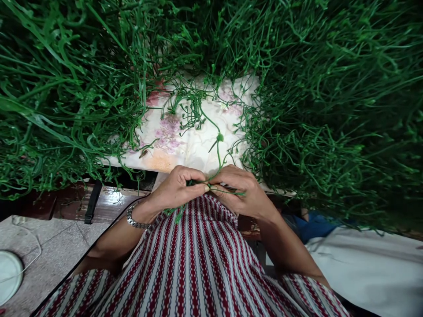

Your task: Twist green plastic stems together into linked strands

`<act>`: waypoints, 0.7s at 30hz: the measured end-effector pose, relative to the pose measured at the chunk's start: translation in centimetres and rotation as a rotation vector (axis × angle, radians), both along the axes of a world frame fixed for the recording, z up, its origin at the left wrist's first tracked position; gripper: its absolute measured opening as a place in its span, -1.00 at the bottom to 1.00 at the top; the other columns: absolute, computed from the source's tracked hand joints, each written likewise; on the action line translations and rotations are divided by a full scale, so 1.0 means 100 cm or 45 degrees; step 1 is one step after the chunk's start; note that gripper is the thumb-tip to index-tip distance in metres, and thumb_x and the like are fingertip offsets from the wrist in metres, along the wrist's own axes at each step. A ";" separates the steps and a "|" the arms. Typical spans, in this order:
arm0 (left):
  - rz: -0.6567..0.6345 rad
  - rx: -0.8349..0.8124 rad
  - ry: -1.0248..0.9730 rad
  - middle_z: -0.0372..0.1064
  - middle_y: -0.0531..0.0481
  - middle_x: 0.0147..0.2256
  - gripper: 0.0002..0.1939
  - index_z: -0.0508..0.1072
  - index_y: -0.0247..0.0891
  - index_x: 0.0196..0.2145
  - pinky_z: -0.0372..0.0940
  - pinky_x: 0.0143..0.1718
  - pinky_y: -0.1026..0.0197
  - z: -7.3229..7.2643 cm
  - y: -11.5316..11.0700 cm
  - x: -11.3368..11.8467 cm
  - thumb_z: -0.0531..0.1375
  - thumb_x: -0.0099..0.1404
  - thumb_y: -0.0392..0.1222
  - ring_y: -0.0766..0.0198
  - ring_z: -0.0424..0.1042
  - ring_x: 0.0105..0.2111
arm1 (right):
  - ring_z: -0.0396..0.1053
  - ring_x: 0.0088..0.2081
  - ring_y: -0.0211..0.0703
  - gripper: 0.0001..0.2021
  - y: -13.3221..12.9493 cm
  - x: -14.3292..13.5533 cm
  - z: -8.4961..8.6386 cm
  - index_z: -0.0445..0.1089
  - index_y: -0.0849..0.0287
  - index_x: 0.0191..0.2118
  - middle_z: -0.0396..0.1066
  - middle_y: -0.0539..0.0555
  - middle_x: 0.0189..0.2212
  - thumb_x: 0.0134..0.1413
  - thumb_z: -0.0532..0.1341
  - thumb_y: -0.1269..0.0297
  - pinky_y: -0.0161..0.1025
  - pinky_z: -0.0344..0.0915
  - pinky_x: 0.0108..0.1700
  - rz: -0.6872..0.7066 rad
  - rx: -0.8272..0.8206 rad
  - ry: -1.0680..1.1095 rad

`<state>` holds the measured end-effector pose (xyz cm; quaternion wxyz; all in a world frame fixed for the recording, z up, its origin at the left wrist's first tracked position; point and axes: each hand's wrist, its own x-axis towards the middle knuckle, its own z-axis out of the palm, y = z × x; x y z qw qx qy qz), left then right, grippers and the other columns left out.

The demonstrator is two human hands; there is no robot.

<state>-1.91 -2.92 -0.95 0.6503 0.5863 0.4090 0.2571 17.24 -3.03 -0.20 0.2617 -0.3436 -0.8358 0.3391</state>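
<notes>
"Left side?"
"I log one round white container (pixel 9 278); one green heap (pixel 72 101), crowding the left of the flowered sheet (pixel 194 152)."
"Middle?"
"Left grip (pixel 176 189), pinching a green stem (pixel 218 152), which extends over the sheet; right grip (pixel 243 189), pinching likewise."
"Right?"
"Second heap (pixel 324 114), crowding; pale cloth (pixel 366 264)."

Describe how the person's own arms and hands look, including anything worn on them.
The left hand and right hand wear no gloves. A silver link band circles the left wrist. The sleeves are short, striped red, white and dark.
</notes>
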 end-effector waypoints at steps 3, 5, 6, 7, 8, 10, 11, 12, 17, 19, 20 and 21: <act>-0.114 0.089 0.130 0.07 0.13 -0.60 -0.84 0.30 -0.36 -0.58 0.01 -0.51 0.37 0.002 0.000 0.000 0.09 0.12 -0.29 0.45 0.06 -0.55 | 0.27 -0.45 -0.30 -0.85 0.003 0.002 0.004 0.35 0.24 -0.34 0.36 0.02 -0.52 0.16 0.08 0.32 -0.32 0.16 -0.32 0.075 -0.041 -0.115; -0.213 0.170 0.213 0.00 0.15 -0.61 -0.81 0.25 -0.35 -0.61 -0.01 -0.53 0.37 0.003 0.001 0.000 0.07 0.13 -0.31 0.46 0.04 -0.56 | 0.25 -0.44 -0.28 -0.81 0.004 0.003 0.007 0.33 0.24 -0.34 0.33 0.02 -0.52 0.19 0.05 0.28 -0.30 0.15 -0.30 0.136 0.023 -0.274; -0.261 0.211 0.246 -0.03 0.16 -0.62 -0.79 0.23 -0.34 -0.63 -0.03 -0.53 0.37 0.004 0.002 0.000 0.07 0.14 -0.31 0.47 0.02 -0.57 | 0.23 -0.44 -0.27 -0.79 0.004 0.003 0.009 0.32 0.24 -0.36 0.31 0.03 -0.52 0.20 0.03 0.26 -0.28 0.15 -0.30 0.164 0.066 -0.344; -0.306 0.252 0.275 -0.04 0.16 -0.63 -0.78 0.22 -0.34 -0.64 -0.03 -0.53 0.36 0.004 0.003 0.000 0.06 0.14 -0.32 0.46 0.02 -0.57 | 0.22 -0.44 -0.26 -0.78 0.004 0.002 0.010 0.30 0.24 -0.38 0.30 0.03 -0.52 0.20 0.03 0.25 -0.28 0.14 -0.30 0.186 0.107 -0.400; -0.341 0.293 0.303 -0.04 0.16 -0.63 -0.77 0.22 -0.34 -0.64 -0.03 -0.53 0.35 0.005 0.003 0.000 0.06 0.15 -0.32 0.46 0.03 -0.58 | 0.21 -0.45 -0.25 -0.77 0.004 0.002 0.011 0.29 0.24 -0.40 0.29 0.03 -0.52 0.20 0.02 0.25 -0.27 0.14 -0.31 0.196 0.147 -0.437; -0.376 0.383 0.341 0.01 0.15 -0.64 -0.75 0.22 -0.34 -0.66 -0.02 -0.52 0.34 0.005 0.004 -0.001 0.05 0.16 -0.33 0.45 0.06 -0.58 | 0.21 -0.44 -0.24 -0.77 0.003 0.001 0.010 0.28 0.23 -0.44 0.28 0.04 -0.52 0.19 0.02 0.28 -0.26 0.14 -0.31 0.200 0.208 -0.437; -0.377 0.429 0.345 0.04 0.14 -0.65 -0.73 0.21 -0.34 -0.67 -0.01 -0.52 0.33 0.005 0.005 -0.001 0.04 0.16 -0.33 0.45 0.07 -0.58 | 0.21 -0.43 -0.23 -0.77 0.002 0.001 0.008 0.28 0.22 -0.45 0.29 0.04 -0.52 0.19 0.03 0.29 -0.25 0.14 -0.30 0.198 0.222 -0.400; -0.372 0.469 0.329 0.05 0.13 -0.65 -0.71 0.20 -0.33 -0.69 -0.01 -0.52 0.33 0.005 0.005 -0.001 0.04 0.17 -0.34 0.45 0.08 -0.59 | 0.22 -0.42 -0.23 -0.77 0.002 0.000 0.005 0.29 0.22 -0.47 0.29 0.04 -0.52 0.18 0.04 0.31 -0.25 0.15 -0.29 0.193 0.222 -0.341; -0.271 0.440 -0.118 0.14 0.10 -0.68 -0.65 0.27 -0.33 -0.68 0.07 -0.55 0.33 -0.008 0.001 -0.001 0.10 0.23 -0.19 0.44 0.12 -0.62 | 0.19 -0.46 -0.27 -0.78 -0.005 -0.002 -0.012 0.30 0.23 -0.47 0.25 0.00 -0.59 0.16 0.06 0.30 -0.27 0.16 -0.34 0.168 -0.142 0.219; -0.116 0.349 -0.318 0.23 0.06 -0.66 -0.67 0.37 -0.33 -0.62 0.13 -0.55 0.32 -0.015 -0.001 -0.003 0.14 0.20 -0.07 0.42 0.17 -0.62 | 0.18 -0.50 -0.29 -0.76 -0.008 -0.002 -0.019 0.28 0.23 -0.47 0.23 -0.01 -0.61 0.16 0.07 0.23 -0.30 0.16 -0.40 0.166 -0.447 0.532; -0.035 0.316 -0.365 0.27 0.04 -0.65 -0.67 0.41 -0.34 -0.59 0.14 -0.56 0.31 -0.017 -0.001 -0.003 0.16 0.19 -0.03 0.41 0.19 -0.63 | 0.19 -0.51 -0.30 -0.75 -0.009 -0.001 -0.021 0.28 0.23 -0.46 0.23 -0.02 -0.61 0.16 0.08 0.19 -0.30 0.16 -0.42 0.145 -0.585 0.661; 0.027 0.306 -0.367 0.29 0.03 -0.64 -0.67 0.42 -0.34 -0.58 0.15 -0.57 0.31 -0.019 -0.001 -0.004 0.17 0.18 -0.03 0.41 0.20 -0.63 | 0.21 -0.51 -0.30 -0.74 -0.010 -0.001 -0.022 0.27 0.23 -0.45 0.24 -0.02 -0.60 0.15 0.09 0.16 -0.30 0.17 -0.41 0.100 -0.694 0.748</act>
